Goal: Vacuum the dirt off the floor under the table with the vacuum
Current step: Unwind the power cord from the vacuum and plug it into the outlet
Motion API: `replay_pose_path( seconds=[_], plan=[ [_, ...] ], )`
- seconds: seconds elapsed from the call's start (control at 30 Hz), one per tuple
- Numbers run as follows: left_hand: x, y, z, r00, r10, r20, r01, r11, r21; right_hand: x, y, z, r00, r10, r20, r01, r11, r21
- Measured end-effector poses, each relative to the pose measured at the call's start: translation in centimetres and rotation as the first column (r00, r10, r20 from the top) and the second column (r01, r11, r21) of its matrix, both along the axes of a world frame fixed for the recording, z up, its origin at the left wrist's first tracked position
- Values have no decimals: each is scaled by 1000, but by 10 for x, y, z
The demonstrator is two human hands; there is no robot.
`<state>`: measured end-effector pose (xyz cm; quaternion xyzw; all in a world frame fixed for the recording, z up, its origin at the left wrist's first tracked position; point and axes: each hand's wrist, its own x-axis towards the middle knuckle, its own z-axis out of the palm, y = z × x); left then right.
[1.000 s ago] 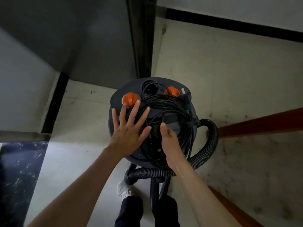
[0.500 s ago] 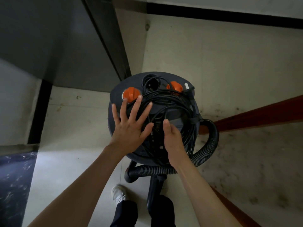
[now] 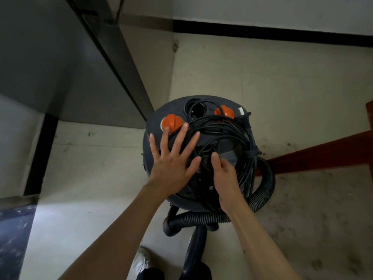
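Both hands keep their places on the vacuum (image 3: 201,150), view shifted | left hand (image 3: 173,164) flat, fingers spread on lid | right hand (image 3: 226,178) curls into cord bundle (image 3: 228,136) | vacuum on floor (image 3: 96,178) | advice: lift loops free without snagging hose (image 3: 264,190).

The vacuum (image 3: 155,126) in the middle of the frame has a round body of dark plastic, smooth and half matt, with two orange plastic knobs (image 3: 171,123) that look a little glossy. The cable (image 3: 232,136) coiled on top is black rubber, smooth with a slight shine. The hose (image 3: 266,184) at the right and below is black ribbed plastic. The floor (image 3: 282,81) is pale, matt and stained, rougher and dirtier at lower right. A reddish-brown beam (image 3: 323,152) at the right looks like painted wood. At upper left, a grey metal-looking bar (image 3: 113,49) is smooth and dull.
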<state>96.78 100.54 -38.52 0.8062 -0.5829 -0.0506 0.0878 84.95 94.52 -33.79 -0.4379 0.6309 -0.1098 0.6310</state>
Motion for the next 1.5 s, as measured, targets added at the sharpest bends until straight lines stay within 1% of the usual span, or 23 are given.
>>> replay_pose_path(
  seconds=[0.13,0.23,0.37,0.43,0.57,0.63,0.73,0.83,0.93,1.27,1.5],
  plan=[
    [-11,-16,1,998,-67,12,67,998,-18,-14,-8,-2,996,-80,25,78,995,66],
    [-11,-30,5,996,-84,10,84,996,16,-13,-20,2,992,-116,53,113,991,70],
    [10,-57,11,995,-100,18,98,993,68,6,-42,4,986,-137,90,131,989,72],
    [23,-74,18,995,-93,30,90,992,91,17,-54,4,989,-107,102,102,993,57],
    [41,-96,25,999,-35,-33,41,982,184,30,-79,11,999,31,17,-32,998,47],
    [46,-104,27,998,-39,-41,47,975,217,34,-89,10,998,61,11,-62,997,47],
    [49,-111,26,999,-45,-23,49,976,214,39,-98,11,998,69,6,-69,997,38],
    [55,-120,25,999,-47,-10,48,977,208,46,-106,9,999,33,29,-35,998,51],
    [67,-137,22,998,-58,-4,58,983,173,59,-119,8,999,23,31,-24,999,28],
    [123,-230,22,997,-66,-49,74,978,195,119,-206,-5,996,-82,21,82,997,13],
    [153,-292,22,995,-39,-90,56,978,199,150,-269,-6,997,-80,20,80,997,5]
  ],
)
